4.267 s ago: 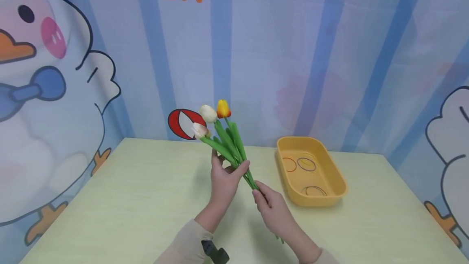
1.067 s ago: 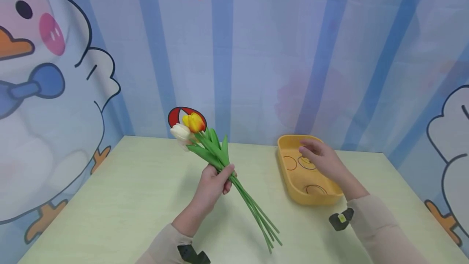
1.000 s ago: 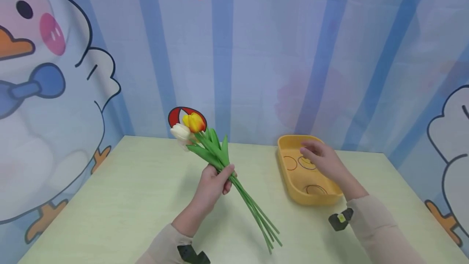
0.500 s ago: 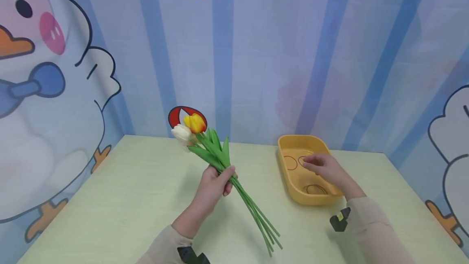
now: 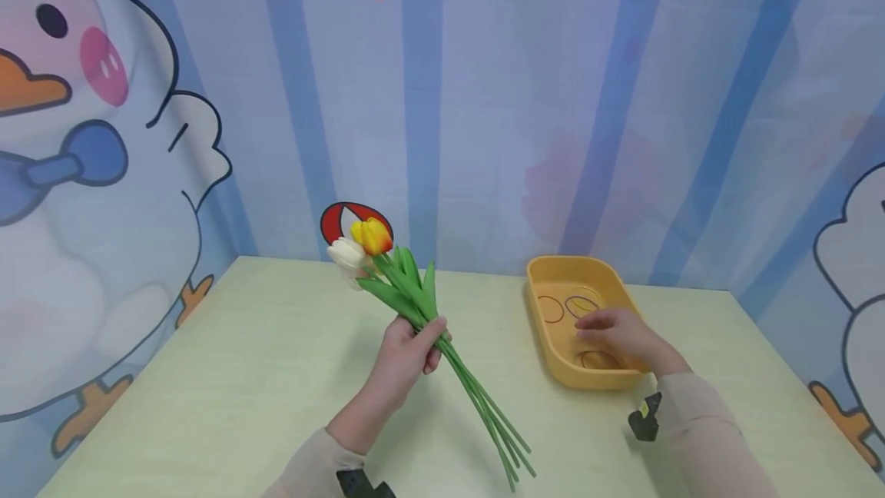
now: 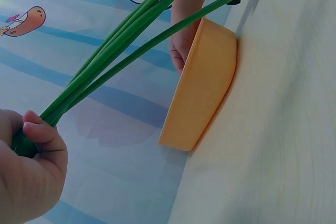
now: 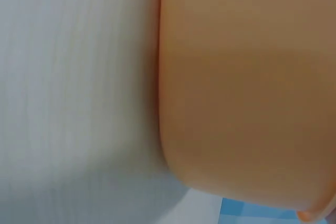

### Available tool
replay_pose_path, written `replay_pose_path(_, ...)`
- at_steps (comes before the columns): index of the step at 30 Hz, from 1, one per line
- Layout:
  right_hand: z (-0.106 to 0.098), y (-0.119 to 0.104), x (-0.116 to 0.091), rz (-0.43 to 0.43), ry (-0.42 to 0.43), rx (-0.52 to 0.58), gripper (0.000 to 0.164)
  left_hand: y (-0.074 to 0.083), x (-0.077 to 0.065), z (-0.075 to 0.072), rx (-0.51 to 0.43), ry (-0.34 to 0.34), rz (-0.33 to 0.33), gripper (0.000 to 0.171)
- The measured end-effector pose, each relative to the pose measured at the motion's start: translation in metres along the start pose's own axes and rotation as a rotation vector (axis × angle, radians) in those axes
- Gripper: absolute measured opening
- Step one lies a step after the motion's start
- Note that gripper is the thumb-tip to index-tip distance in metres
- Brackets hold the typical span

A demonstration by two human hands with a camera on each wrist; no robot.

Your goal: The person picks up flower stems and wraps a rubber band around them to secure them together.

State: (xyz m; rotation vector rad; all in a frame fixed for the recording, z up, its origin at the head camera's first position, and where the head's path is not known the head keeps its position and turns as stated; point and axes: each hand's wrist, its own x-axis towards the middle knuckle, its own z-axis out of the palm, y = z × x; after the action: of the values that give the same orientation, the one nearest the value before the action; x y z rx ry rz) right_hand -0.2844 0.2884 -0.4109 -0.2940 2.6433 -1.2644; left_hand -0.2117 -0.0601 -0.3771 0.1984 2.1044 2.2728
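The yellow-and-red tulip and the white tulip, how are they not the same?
Colour: the yellow-and-red tulip is yellow with orange-red patches, while the white tulip is creamy white.
Place: in the head view, the yellow-and-red tulip sits higher and further right; the white tulip sits lower and further left.
Same: both are in one bunch, gripped by the left hand.

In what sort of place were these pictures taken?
Probably a small staged filming corner, not an ordinary room: a creased, fabric-like backdrop printed with a cartoon duck stands directly behind a pale table, and dark devices, perhaps cameras, sit at both sleeves.
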Motion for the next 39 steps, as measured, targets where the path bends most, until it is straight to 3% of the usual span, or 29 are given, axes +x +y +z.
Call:
replay_pose_path(11, 0.002, 0.008, 0.01, 0.029, -0.128, 0.0, 0.03, 0.0, -0.003, -0.001, 0.003, -0.005, -0.007, 0.023)
replay_pose_path(23, 0.006, 0.011, 0.015, 0.083, -0.147, -0.054, 0.019, -0.001, -0.002, -0.002, 0.005, -0.001, -0.005, 0.023)
replay_pose_path(39, 0.008, 0.008, 0.012, 0.018, -0.183, -0.121, 0.01, 0.0, -0.004, 0.0, 0.007, 0.004, -0.006, 0.023)
